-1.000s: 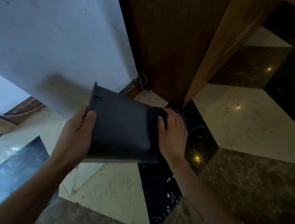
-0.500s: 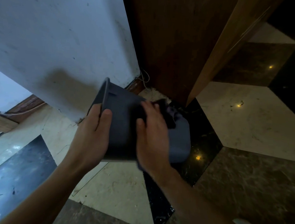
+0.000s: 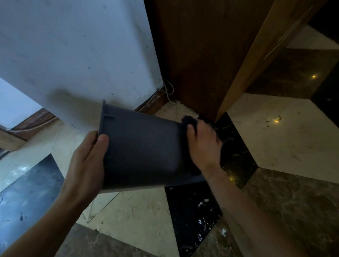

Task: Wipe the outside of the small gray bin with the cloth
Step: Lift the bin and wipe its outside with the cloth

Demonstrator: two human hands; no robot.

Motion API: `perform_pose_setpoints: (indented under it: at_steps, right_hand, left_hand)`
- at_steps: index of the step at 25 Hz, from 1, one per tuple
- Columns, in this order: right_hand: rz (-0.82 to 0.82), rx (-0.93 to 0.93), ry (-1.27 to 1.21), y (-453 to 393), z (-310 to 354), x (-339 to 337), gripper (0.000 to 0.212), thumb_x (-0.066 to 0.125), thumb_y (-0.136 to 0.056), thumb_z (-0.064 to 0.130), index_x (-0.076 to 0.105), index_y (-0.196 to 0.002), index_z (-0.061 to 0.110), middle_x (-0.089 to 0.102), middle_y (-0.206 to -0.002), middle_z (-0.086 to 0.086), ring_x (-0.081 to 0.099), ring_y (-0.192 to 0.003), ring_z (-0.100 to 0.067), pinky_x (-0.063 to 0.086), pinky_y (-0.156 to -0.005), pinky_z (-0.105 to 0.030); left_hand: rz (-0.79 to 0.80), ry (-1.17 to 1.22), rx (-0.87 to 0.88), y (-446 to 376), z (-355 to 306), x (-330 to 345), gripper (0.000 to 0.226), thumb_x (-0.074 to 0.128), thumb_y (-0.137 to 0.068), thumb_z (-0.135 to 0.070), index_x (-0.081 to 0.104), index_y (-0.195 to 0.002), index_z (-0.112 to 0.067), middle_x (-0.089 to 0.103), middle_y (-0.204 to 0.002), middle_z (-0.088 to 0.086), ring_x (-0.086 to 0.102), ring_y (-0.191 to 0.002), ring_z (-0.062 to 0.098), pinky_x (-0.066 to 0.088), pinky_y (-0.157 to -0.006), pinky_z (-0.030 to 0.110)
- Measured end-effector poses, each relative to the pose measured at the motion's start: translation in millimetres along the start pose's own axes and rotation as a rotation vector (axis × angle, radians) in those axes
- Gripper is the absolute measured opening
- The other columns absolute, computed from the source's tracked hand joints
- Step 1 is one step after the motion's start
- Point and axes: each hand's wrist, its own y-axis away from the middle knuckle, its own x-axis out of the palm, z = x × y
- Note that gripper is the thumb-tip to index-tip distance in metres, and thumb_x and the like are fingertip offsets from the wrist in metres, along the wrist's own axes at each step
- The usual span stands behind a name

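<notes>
The small gray bin (image 3: 142, 148) hangs on its side above the floor, its rim to the left and its base to the right. My left hand (image 3: 87, 159) grips it at the rim end, thumb on the near wall. My right hand (image 3: 202, 147) presses a dark cloth (image 3: 188, 120) against the base end of the bin. Most of the cloth is hidden under that hand; a dark fold shows above the fingers and another beside the knuckles.
A white wall (image 3: 71, 46) rises at the back left and a brown wooden door (image 3: 203, 52) with its frame (image 3: 251, 54) stands behind the bin. A thin cable (image 3: 168, 89) hangs in the corner. Below lies a marble floor (image 3: 290, 133) in cream, black and brown tiles.
My right hand with the cloth has slid from the bin's middle wall back to the base end. The bin has tipped so its long side faces me again.
</notes>
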Motion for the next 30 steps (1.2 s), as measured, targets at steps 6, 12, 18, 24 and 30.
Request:
perform_pose_setpoints:
  at_steps: [6, 12, 18, 24, 30]
  right_hand:
    - [-0.068, 0.180, -0.291, 3, -38, 3, 0.041, 0.039, -0.101, 0.042, 0.049, -0.126, 0.011, 0.056, -0.126, -0.011, 0.057, -0.110, -0.032, 0.046, -0.083, -0.039]
    - [-0.128, 0.009, -0.263, 28, -42, 3, 0.039, 0.045, -0.098, 0.041, 0.052, -0.129, 0.017, 0.058, -0.125, -0.003, 0.057, -0.111, -0.017, 0.040, -0.083, -0.026]
    - [-0.234, 0.044, -0.382, 49, -55, 5, 0.036, 0.050, -0.096, 0.042, 0.053, -0.127, 0.023, 0.057, -0.117, 0.010, 0.051, -0.105, -0.001, 0.033, -0.079, -0.001]
    - [-0.165, 0.478, -0.814, 39, -65, 4, 0.042, 0.051, -0.096, 0.045, 0.053, -0.133, 0.026, 0.061, -0.109, 0.008, 0.058, -0.107, -0.019, 0.046, -0.092, -0.034]
    - [-0.100, 0.575, -0.774, 61, -83, 31, 0.048, 0.051, -0.096, 0.046, 0.053, -0.136, 0.019, 0.061, -0.126, -0.006, 0.058, -0.115, -0.028, 0.047, -0.101, -0.046]
  left_hand:
    - [0.122, 0.022, -0.057, 11, 5, -16, 0.025, 0.037, -0.089, -0.048, 0.061, -0.086, -0.048, 0.069, -0.091, -0.017, 0.066, -0.078, 0.004, 0.046, -0.068, 0.034]
    - [0.086, 0.189, -0.559, -42, -28, -37, 0.059, 0.051, -0.072, -0.063, 0.076, -0.085, -0.011, 0.073, -0.078, 0.014, 0.071, -0.072, 0.029, 0.058, -0.067, 0.043]
    - [-0.076, -0.090, -0.434, -81, -39, -1, 0.046, 0.042, -0.094, -0.047, 0.060, -0.111, -0.008, 0.063, -0.112, 0.016, 0.059, -0.097, 0.033, 0.044, -0.093, 0.044]
    - [-0.037, -0.219, 0.028, -40, -44, 3, 0.041, 0.039, -0.096, -0.040, 0.066, -0.074, -0.020, 0.071, -0.063, -0.017, 0.065, -0.060, -0.001, 0.042, -0.051, 0.019]
    - [0.272, -0.362, 0.128, -4, -24, -17, 0.032, 0.040, -0.092, -0.039, 0.063, -0.083, -0.020, 0.068, -0.077, -0.003, 0.064, -0.069, 0.011, 0.044, -0.052, 0.016]
